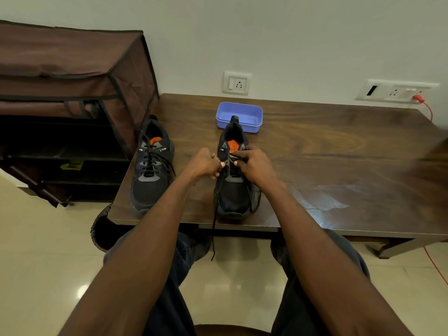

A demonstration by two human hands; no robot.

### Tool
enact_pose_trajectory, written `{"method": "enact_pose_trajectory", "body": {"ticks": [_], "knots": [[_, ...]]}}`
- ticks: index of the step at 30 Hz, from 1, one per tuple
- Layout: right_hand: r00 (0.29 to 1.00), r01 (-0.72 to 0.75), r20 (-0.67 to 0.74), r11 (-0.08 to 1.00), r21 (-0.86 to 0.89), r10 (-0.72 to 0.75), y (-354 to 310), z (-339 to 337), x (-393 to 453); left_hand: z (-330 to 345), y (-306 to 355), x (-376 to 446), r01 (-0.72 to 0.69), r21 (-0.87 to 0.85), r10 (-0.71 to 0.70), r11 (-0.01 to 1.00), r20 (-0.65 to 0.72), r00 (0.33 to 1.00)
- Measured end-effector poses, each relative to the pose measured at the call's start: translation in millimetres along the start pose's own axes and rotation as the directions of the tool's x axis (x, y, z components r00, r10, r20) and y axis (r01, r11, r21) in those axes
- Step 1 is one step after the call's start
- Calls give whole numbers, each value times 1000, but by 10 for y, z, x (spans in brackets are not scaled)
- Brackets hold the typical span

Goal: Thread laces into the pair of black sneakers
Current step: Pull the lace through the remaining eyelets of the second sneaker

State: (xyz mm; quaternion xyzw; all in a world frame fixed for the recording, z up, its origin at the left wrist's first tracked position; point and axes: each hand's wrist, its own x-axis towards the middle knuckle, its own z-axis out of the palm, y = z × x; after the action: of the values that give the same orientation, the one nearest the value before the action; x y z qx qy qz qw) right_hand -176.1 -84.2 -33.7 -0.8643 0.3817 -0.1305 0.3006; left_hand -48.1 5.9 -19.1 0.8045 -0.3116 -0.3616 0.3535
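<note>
Black mesh sneaker (232, 190) on dark wooden table (339, 146), toe toward person for eyelet access. Left hand (206, 163) pinches black lace (214, 229), tail hanging off edge. Right hand (252, 163) pinches lace at upper eyelets. Second black sneaker (151, 175) already laced, parked left.

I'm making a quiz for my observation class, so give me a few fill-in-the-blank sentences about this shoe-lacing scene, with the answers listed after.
1. Both hands, the left hand and the right hand, work on the sneaker in front of the ____ plastic container.
2. The other sneaker, already laced, stands nearest the table's ____ edge.
3. One black lace hangs over the table's front edge toward the ____.
4. Each sneaker's insole is ____.

Answers: blue; left; floor; orange
</note>
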Motion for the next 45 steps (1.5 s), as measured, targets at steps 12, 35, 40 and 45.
{"method": "enact_pose_trajectory", "body": {"ticks": [12, 35, 40, 45], "knots": [[994, -99, 49, 992, 85, 95, 33, -96, 44, -548, -36, -302, 43, 108, 54, 993, -751, 658], [987, -157, 42, 981, 110, 153, -22, -152, 1, -615, -1, -277, -104, -118, -31, 988, -794, 607], [988, -146, 61, 989, 27, 144, -67, -155, 3, -184, 89, -234, -83, 252, 116, 964, -121, 986], [990, -140, 41, 987, 84, 137, -27, -157, 17, 6, 167, -237, -121, 354, 123, 928, 17, 992]]}}
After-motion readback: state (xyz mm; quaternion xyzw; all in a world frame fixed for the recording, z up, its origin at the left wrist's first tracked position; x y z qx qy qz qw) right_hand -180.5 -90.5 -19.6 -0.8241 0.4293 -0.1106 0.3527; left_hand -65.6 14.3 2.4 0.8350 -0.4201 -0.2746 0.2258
